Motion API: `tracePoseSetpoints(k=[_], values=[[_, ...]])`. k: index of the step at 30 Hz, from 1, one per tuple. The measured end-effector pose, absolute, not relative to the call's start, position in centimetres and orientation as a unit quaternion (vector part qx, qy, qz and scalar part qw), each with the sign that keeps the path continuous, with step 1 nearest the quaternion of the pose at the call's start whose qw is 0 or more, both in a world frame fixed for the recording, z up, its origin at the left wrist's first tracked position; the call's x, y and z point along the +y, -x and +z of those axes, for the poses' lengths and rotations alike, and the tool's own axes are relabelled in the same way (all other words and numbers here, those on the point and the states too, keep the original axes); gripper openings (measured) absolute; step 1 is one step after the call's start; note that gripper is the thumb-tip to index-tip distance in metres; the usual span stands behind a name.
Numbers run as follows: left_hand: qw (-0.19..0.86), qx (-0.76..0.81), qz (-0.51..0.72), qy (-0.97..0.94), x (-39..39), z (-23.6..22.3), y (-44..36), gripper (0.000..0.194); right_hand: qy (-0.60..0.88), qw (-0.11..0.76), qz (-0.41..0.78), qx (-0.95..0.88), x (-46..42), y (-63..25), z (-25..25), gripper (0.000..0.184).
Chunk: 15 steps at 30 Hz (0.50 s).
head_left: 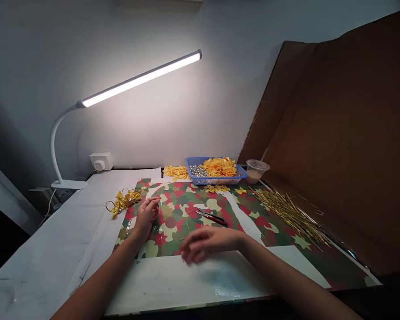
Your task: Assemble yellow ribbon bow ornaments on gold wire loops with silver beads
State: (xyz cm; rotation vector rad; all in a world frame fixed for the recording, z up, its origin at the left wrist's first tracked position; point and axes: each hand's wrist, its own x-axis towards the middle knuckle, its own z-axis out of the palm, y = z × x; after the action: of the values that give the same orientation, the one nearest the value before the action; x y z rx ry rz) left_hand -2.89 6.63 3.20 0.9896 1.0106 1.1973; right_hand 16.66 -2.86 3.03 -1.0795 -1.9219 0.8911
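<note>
My left hand [148, 215] rests over the camouflage-patterned sheet [186, 195], its fingers curled together; whatever may be between them is hidden. Just left of it lies a bunch of gold ribbon bows [124, 202] with ring-like loops. My right hand [208, 243] hovers nearer the front edge, blurred, with loosely bent fingers apart and nothing visible in them. Beyond it lie dark-handled pliers [213, 218], jaws pointing left. A thin wire [187, 225] lies on the sheet between my hands.
At the back, a blue basket [195, 181] holds yellow ribbon pieces and silvery beads. More yellow ribbon pieces [176, 172] lie beside it. A lidded plastic cup [256, 171], gold twist-tie-like strips [290, 213] and a cardboard wall [346, 133] are rightward. A lit lamp [53, 142] stands left.
</note>
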Motion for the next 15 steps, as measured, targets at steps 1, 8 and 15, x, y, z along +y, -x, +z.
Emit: tracePoseSetpoints(k=[1, 8, 15], values=[[0.602, 0.437, 0.515, -0.426, 6.6, 3.2, 2.9, 0.031, 0.448, 0.406, 0.321, -0.729, -2.0, -15.9, 2.7, 0.038], [0.614, 0.441, 0.504, -0.419, 7.0, 2.8, 3.1, 0.032, 0.561, 0.514, 0.14, -0.634, 2.4, -16.5, 3.5, 0.025], [0.621, 0.468, 0.454, -0.434, 7.7, 1.8, 3.2, 0.022, 0.604, 0.301, 0.099, -0.732, 3.9, -20.4, 2.9, 0.013]])
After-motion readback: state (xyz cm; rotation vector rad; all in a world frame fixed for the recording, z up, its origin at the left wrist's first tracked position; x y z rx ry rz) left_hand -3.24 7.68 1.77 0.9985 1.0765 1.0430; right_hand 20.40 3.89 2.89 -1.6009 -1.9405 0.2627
